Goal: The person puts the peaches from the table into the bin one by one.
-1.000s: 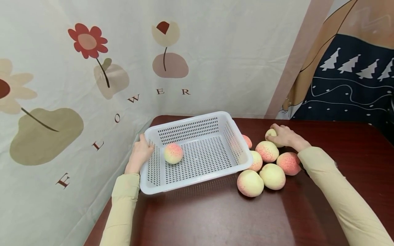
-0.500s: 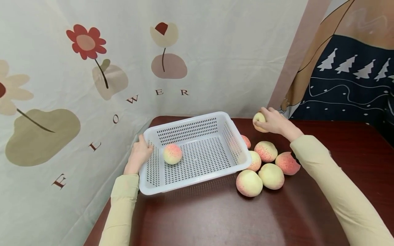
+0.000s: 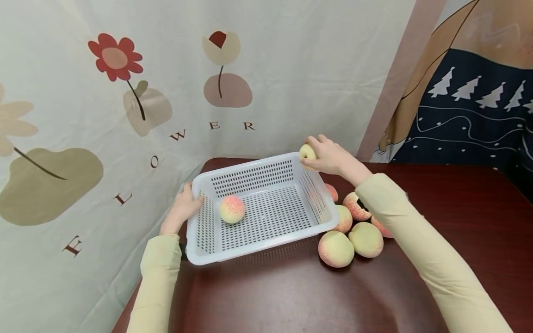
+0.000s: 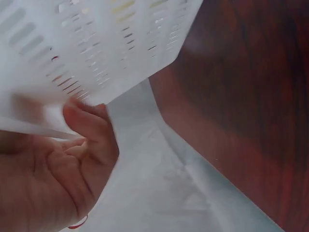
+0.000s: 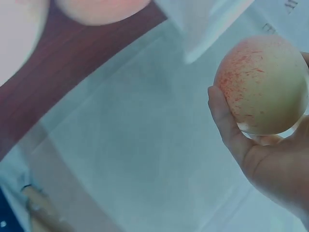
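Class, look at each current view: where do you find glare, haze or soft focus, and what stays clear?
Head view: a pale sheen on the table, clear rim on the basket; left wrist view: hazy, the basket's holes smeared; right wrist view: held peach with clear speckles, the peach at the top edge soft.

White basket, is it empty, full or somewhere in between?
In between: in the head view, the basket has one peach on its floor near the left end, the rest bare. The right hand holds another peach.
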`<act>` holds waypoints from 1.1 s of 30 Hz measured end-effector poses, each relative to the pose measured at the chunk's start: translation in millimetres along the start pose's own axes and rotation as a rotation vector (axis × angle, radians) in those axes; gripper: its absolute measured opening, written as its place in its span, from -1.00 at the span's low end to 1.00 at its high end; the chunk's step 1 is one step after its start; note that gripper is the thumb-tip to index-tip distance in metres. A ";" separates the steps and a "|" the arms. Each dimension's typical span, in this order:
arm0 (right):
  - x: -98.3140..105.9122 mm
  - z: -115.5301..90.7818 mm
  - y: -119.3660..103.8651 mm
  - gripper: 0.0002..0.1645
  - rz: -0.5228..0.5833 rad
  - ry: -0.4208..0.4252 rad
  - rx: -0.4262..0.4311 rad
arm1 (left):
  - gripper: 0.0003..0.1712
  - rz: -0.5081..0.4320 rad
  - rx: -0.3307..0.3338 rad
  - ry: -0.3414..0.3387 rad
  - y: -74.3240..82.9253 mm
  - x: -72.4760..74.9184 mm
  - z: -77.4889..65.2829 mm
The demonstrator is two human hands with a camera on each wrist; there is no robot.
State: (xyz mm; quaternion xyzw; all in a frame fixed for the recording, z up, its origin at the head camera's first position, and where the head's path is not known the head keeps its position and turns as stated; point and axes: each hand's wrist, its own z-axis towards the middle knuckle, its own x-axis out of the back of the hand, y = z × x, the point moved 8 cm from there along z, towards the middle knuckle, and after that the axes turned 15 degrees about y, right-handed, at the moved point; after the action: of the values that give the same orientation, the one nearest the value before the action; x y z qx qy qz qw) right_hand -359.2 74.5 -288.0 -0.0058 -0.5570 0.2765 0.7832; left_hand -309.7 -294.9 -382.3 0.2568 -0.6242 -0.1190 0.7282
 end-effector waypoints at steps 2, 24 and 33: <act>-2.3 3.0 -13.9 -0.45 0.013 0.002 0.024 | -0.26 0.013 -0.012 -0.013 1.7 0.9 3.8; -97.7 8.9 -104.5 -0.35 0.026 -0.275 0.146 | -0.24 0.079 -0.084 -0.028 8.1 -8.1 31.7; -135.8 -1.2 -120.9 -0.27 -0.029 -0.394 0.192 | -0.24 0.111 -0.096 -0.027 9.5 -5.8 31.3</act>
State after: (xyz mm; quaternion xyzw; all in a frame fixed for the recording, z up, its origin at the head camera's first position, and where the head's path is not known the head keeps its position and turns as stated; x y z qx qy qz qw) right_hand -337.4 -87.3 -368.2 0.1310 -0.6704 0.3127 0.6600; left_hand -342.6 -291.1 -379.5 0.1850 -0.6408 -0.1116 0.7367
